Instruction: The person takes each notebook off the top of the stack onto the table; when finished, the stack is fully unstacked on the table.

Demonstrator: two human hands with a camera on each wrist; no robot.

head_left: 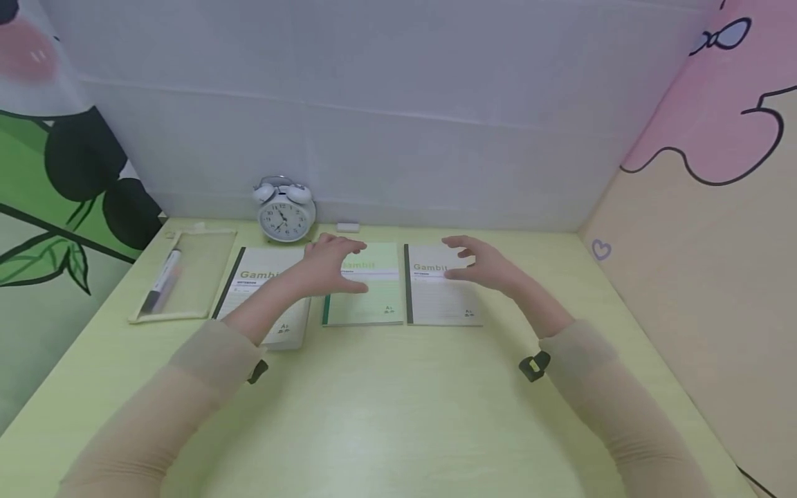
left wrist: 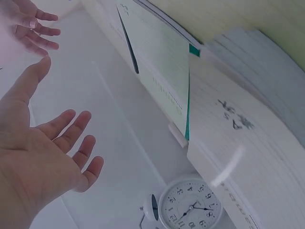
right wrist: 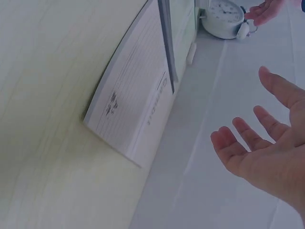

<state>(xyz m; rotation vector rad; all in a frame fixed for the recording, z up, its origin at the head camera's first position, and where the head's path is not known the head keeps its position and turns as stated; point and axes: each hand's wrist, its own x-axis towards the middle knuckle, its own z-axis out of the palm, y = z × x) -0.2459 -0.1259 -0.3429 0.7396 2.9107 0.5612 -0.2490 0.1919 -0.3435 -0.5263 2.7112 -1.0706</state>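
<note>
Three notebooks lie in a row on the table. A thick white notebook (head_left: 286,335) is on the left, a green-covered notebook (head_left: 367,304) in the middle and a thinner white notebook (head_left: 442,297) with a dark spine on the right. My left hand (head_left: 326,266) hovers over the gap between the thick notebook and the green one, its fingers spread and holding nothing. Above the right notebook hangs my right hand (head_left: 482,264), also empty, thumb apart from the fingers. Both palms, the left hand (left wrist: 43,152) and the right hand (right wrist: 271,143), look relaxed in the wrist views.
A white twin-bell alarm clock (head_left: 286,216) stands at the back, beside a small white eraser-like block (head_left: 347,227). At the left, a mesh pouch (head_left: 205,277) has a marker (head_left: 163,280) in or on it. A pale wall (head_left: 398,138) rises behind the table (head_left: 398,415).
</note>
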